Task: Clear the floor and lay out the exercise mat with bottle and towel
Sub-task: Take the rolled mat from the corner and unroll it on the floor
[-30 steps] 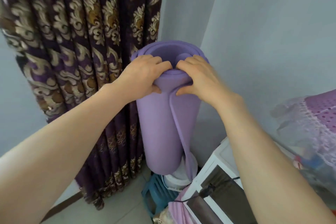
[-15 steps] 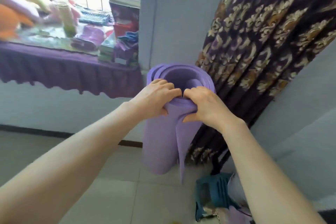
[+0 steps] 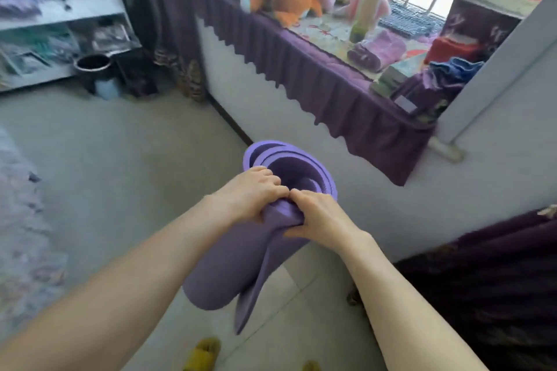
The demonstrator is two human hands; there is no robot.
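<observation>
The exercise mat (image 3: pixel 238 265) is a rolled purple foam cylinder, held in the air above the tiled floor (image 3: pixel 120 190) in front of the person. Both hands grip its upper rim. The left hand (image 3: pixel 250 193) is closed over the near edge with fingers curled into the open core; the right hand (image 3: pixel 319 217) pinches the same edge beside it, thumb under, fingers over.

Handling estimate: the foam appears light, soft and compressible, not fragile. The rim deforms under the grip. The outer flap (image 3: pixel 256 289) hangs loose along the roll, so the roll can unwind if held by the rim alone. A firmer hold is around the body of the roll, trapping the flap.

Orientation: the long axis runs near vertical, tilted, with the open top end toward the window ledge (image 3: pixel 331 90) and the bottom end toward the person's feet.
</observation>
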